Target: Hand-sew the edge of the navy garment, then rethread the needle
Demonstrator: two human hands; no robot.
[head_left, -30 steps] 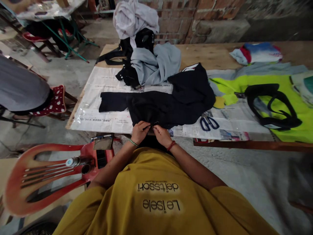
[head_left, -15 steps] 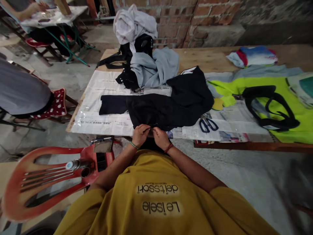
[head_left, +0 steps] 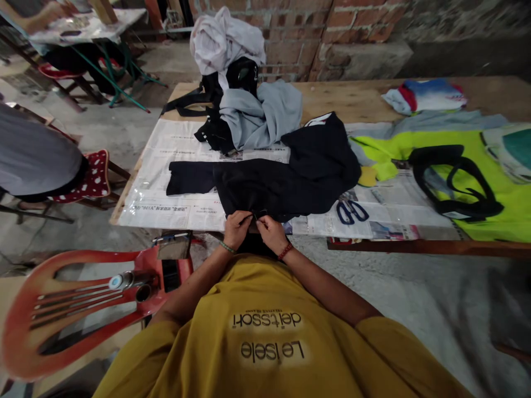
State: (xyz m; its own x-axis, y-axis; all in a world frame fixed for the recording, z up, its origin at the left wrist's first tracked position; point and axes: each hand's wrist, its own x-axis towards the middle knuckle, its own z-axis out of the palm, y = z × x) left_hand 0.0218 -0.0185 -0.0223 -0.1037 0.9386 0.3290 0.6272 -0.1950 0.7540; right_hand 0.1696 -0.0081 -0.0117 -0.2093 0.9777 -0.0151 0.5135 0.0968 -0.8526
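A dark navy garment [head_left: 257, 185] lies spread along the front of the table, one sleeve-like end pointing left. At its near edge, my left hand [head_left: 237, 228] is closed, pinching the cloth between thumb and fingers. Close beside it, my right hand [head_left: 271, 232] is also closed in a pinch. A thin, needle-like thing [head_left: 255, 216] shows at the right fingertips, too small to name surely. The fingertips of both hands are slightly apart. Two dark blue loops [head_left: 352, 212], like scissor handles, lie right of the garment.
Newspaper under clear plastic covers the table [head_left: 141, 204]. Behind the garment are grey cloth [head_left: 265, 113], a black bag [head_left: 243, 77] and white cloth [head_left: 226, 41]. A neon yellow garment [head_left: 448, 182] lies right. A red chair [head_left: 83, 257] holding a bottle [head_left: 124, 280] stands left; people sit beyond.
My right fingertips have drawn slightly away from the left ones, and a thin thing now shows between them. The dark garment stays in place; the whole view has shifted slightly.
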